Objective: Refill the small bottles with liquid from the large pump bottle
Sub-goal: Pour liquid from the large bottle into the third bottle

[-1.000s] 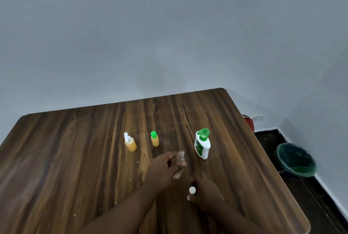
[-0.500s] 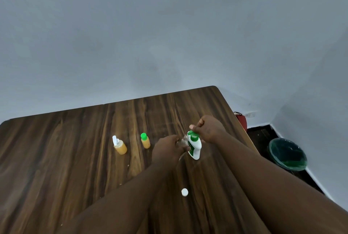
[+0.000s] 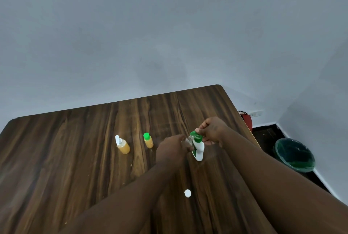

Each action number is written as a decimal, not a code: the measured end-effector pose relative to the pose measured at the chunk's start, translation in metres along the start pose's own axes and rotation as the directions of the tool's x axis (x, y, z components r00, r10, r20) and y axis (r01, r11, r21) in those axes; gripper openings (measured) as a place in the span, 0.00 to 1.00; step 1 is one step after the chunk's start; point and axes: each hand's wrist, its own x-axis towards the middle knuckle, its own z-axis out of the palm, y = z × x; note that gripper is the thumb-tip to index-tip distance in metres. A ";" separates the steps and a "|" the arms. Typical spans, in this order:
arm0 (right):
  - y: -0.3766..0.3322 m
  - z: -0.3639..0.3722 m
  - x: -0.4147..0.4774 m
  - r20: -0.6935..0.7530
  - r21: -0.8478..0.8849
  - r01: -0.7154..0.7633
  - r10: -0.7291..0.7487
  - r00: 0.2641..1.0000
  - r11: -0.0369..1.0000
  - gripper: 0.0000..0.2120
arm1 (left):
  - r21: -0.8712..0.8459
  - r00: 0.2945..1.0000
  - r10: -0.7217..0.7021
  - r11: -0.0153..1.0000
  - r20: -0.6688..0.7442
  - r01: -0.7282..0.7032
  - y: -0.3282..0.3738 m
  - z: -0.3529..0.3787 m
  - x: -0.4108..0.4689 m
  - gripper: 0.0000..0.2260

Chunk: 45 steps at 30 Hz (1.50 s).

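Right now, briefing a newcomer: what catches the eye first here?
The right hand grips the green pump of the pump bottle on the table, while the left hand holds a small clear bottle at its spout. Left of them stand two orange-filled bottles; a white cap lies nearer the person.

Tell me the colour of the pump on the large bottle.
The pump is bright green; it shows in the head view, the only one.

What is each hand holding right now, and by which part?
The left hand grips the small clear bottle round its body. The right hand holds the large pump bottle by its green pump head.
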 end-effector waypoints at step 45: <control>0.015 0.016 -0.003 -0.113 -0.247 0.034 -0.064 0.992 0.968 0.16 | -0.052 0.999 0.045 0.998 0.020 -0.044 -0.012 0.021 0.002 0.06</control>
